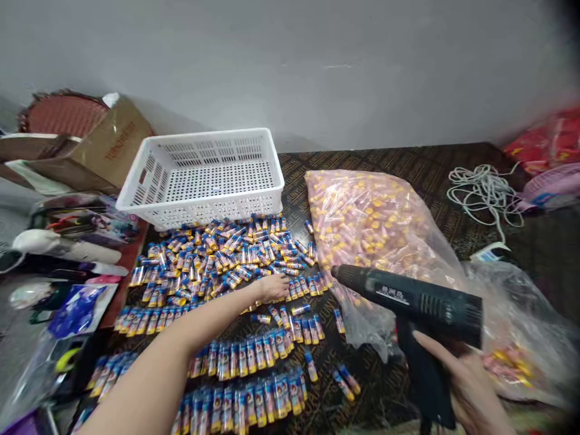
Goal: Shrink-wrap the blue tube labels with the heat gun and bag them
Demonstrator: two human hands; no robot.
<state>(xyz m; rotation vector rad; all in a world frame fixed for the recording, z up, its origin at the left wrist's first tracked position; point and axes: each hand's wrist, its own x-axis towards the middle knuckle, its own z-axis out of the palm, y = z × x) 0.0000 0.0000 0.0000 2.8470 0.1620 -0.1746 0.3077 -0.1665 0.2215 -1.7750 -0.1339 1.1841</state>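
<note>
Lying across the middle and left of the tabletop (296,181), the small blue-and-yellow tubes (199,266) show two states of order. Several neat rows (226,362) run side by side toward the near edge, so the lining-up looks partly done; a large jumbled heap behind them, closer to the far edge, appears left to arrange, and a few strays lie apart right of the rows. Over the heap's right side, the left hand (274,288) reaches down with its fingers among the tubes; whether it grips one, I cannot tell. The right hand (471,380) is wrapped around the handle of a black heat gun (408,293), its nozzle pointing left. Behind the heap, by the far edge, stands a white crate (217,208) with no tubes visible in it. Right of the heap, a clear bag (371,211) holds many pink-and-yellow pieces, seemingly plenty remaining. A white cord (484,190) lies coiled toward the far right corner.
</note>
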